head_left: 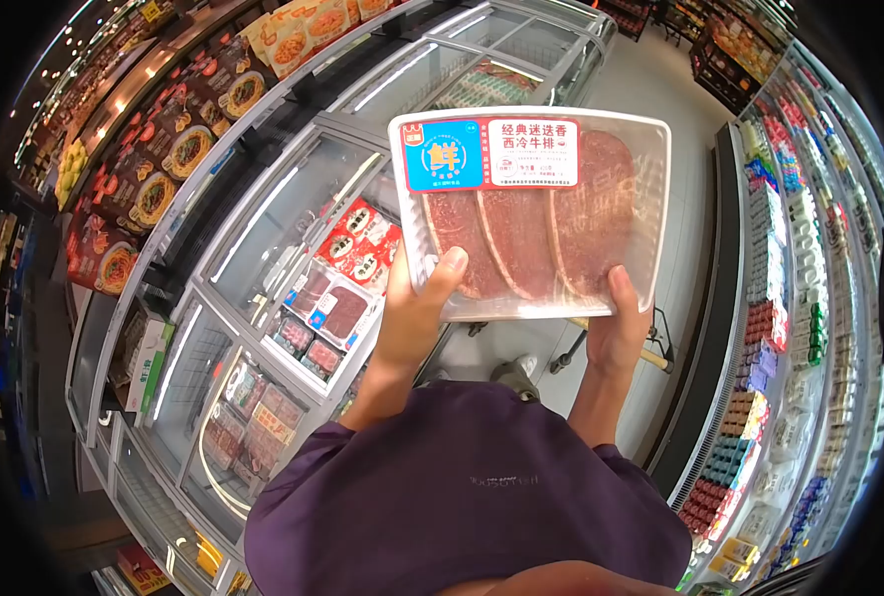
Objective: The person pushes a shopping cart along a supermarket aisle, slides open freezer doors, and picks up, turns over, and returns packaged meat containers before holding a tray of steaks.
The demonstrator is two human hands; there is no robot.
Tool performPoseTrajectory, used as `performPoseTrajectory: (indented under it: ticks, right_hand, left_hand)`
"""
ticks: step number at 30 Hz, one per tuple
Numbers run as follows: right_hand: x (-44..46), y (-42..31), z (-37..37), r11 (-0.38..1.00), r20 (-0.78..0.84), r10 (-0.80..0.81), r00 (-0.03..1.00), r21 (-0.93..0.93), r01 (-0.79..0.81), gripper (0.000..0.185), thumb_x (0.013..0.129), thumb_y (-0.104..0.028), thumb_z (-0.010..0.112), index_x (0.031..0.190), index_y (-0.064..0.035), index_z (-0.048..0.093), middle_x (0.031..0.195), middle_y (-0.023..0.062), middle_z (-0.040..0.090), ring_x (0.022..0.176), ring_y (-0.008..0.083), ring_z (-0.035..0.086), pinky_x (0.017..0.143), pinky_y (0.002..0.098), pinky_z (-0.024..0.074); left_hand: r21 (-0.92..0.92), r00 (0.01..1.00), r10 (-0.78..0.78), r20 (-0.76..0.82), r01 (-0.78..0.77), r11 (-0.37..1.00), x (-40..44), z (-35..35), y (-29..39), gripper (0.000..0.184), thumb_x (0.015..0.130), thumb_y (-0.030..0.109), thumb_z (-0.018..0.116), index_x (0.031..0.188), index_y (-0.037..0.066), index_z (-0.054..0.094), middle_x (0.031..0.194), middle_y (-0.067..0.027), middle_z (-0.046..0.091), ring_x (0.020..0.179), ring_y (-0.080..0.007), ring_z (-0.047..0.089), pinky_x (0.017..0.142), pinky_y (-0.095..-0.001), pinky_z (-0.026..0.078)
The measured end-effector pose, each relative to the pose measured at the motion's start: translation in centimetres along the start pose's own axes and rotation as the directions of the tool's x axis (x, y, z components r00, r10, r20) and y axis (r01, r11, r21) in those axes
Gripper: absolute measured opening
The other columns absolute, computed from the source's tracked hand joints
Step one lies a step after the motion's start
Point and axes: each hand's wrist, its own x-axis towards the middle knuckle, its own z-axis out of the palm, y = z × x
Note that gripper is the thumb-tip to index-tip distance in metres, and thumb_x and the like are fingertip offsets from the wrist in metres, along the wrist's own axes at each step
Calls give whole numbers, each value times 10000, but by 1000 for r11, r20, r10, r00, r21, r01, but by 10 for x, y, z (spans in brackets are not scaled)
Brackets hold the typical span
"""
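A white plastic tray of meat slices under clear film [531,228] is held up in front of my chest, its blue, red and white label facing me. My left hand [412,303] grips the lower left corner, with the thumb on the film. At the lower right corner, my right hand [621,323] holds the tray with its thumb over the front edge. The other fingers of both hands are mostly hidden behind the tray.
A glass-topped freezer [288,214] on the left holds more meat packs [337,313] and red packages [362,241]. On the right stands a long refrigerated shelf of small bottles and cartons [765,328]. Part of a cart [655,360] shows below the tray.
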Motion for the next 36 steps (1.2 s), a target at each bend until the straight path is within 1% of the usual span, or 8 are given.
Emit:
performPoseTrajectory:
  ticks: [4, 7, 10, 16, 22, 25, 29, 36]
  right_hand:
    - [21, 19, -4, 994, 92, 102, 991, 17, -104, 579, 911, -214, 656, 1384, 40, 440, 1267, 122, 576, 1157, 217, 574, 1015, 375, 447]
    - [37, 22, 14, 996, 144, 86, 986, 23, -91, 598, 910, -226, 651, 1394, 46, 428, 1285, 133, 565, 1179, 225, 562, 1034, 388, 430]
    - [48, 30, 29, 992, 230, 96, 968, 56, -111, 613, 907, -227, 642, 1402, 52, 415, 1312, 147, 550, 1208, 237, 548, 1056, 400, 408]
    - [52, 42, 46, 989, 306, 104, 946, 71, -131, 637, 896, -225, 637, 1413, 57, 394, 1344, 161, 525, 1252, 252, 520, 1066, 397, 399]
    - [49, 57, 61, 990, 347, 124, 930, 27, -142, 709, 873, -263, 660, 1428, 62, 363, 1356, 181, 507, 1249, 272, 516, 1058, 402, 407]
    - [46, 68, 58, 990, 357, 131, 925, 0, -141, 727, 866, -278, 662, 1433, 58, 354, 1357, 184, 504, 1241, 276, 524, 1044, 400, 422]
    - [43, 68, 63, 990, 351, 132, 927, -10, -137, 730, 867, -292, 657, 1433, 54, 352, 1347, 188, 505, 1230, 281, 532, 1029, 400, 437]
    - [35, 67, 63, 988, 377, 152, 914, -26, -154, 724, 871, -311, 653, 1425, 52, 361, 1335, 195, 509, 1219, 288, 540, 1019, 406, 451]
  left_hand:
    - [57, 995, 2, -104, 4, 998, 4, -14, -10, 491, 983, 272, 545, 1350, -43, 458, 1222, -97, 572, 1079, -149, 536, 960, -315, 430]
    - [16, 992, 90, -94, -89, 996, 11, -14, -2, 554, 988, 339, 512, 1376, -50, 436, 1270, -115, 554, 1141, -182, 525, 1008, -337, 399]
    - [59, 973, 171, -157, -164, 985, 13, -22, 2, 618, 981, 356, 521, 1424, -52, 380, 1341, -153, 529, 1214, -236, 536, 1023, -374, 415]
    - [44, 942, 263, -210, -259, 965, 11, -30, 7, 623, 982, 341, 506, 1445, -47, 358, 1364, -152, 516, 1247, -243, 518, 1058, -377, 385]
    - [-45, 947, 158, -279, -178, 983, 4, -56, -1, 595, 976, 321, 518, 1430, -40, 380, 1344, -157, 533, 1234, -261, 534, 1034, -392, 406]
    - [-32, 918, 188, -349, -212, 977, 2, -55, -1, 583, 973, 315, 531, 1416, -40, 397, 1322, -152, 546, 1211, -259, 547, 1019, -394, 418]
    - [-66, 931, 138, -337, -170, 983, -5, -68, -4, 559, 953, 268, 539, 1410, -30, 416, 1303, -143, 556, 1194, -259, 554, 1020, -389, 419]
    - [-80, 899, 144, -414, -193, 978, -14, -61, 6, 608, 921, 270, 553, 1427, -30, 399, 1319, -146, 549, 1209, -265, 547, 1031, -397, 418]
